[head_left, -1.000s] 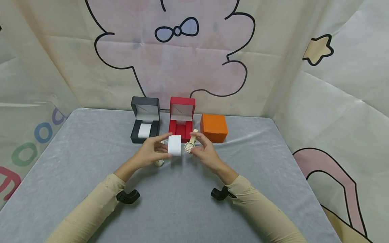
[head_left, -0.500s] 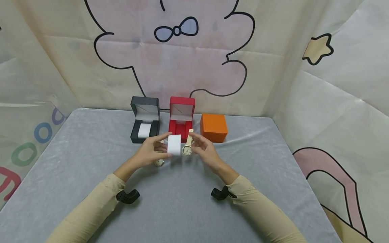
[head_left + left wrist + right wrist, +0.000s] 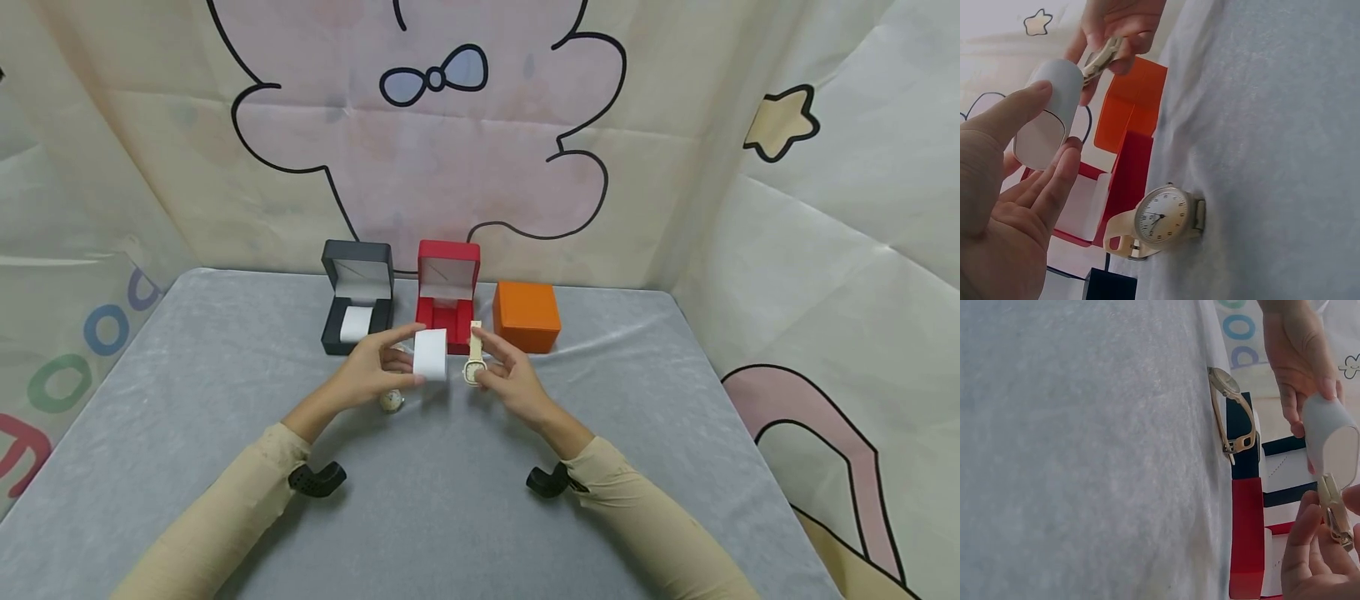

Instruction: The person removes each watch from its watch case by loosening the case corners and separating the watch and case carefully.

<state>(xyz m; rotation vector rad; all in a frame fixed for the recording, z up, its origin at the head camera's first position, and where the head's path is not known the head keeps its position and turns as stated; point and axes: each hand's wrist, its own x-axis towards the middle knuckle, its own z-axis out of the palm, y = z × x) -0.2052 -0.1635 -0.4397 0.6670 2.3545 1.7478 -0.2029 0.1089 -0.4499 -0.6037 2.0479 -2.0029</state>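
Note:
In the head view, my left hand (image 3: 371, 367) pinches a white watch cushion (image 3: 430, 355) by its two ends, thumb on one and fingers on the other. Just to its right, my right hand (image 3: 513, 379) grips a cream-strapped wristwatch (image 3: 474, 372), its strap pointing up and its square-ish dial low. In the right wrist view this watch (image 3: 1333, 512) overlaps the near end of the cushion. A second wristwatch (image 3: 1162, 215) with a round dial and a buckled cream strap lies on the table beneath my left hand, partly hidden by it in the head view.
A black watch box (image 3: 358, 250) stands with its lid up, a white cushion (image 3: 356, 323) inside. Beside it the red box (image 3: 448, 250) is also open, with no cushion in its slot. A closed orange box (image 3: 527, 317) sits to the right. Grey cloth (image 3: 450, 517) covers the table.
The watch in my right hand swung left towards the cushion, then back right, and its strap now stands nearly upright. The left hand and cushion have risen very slightly.

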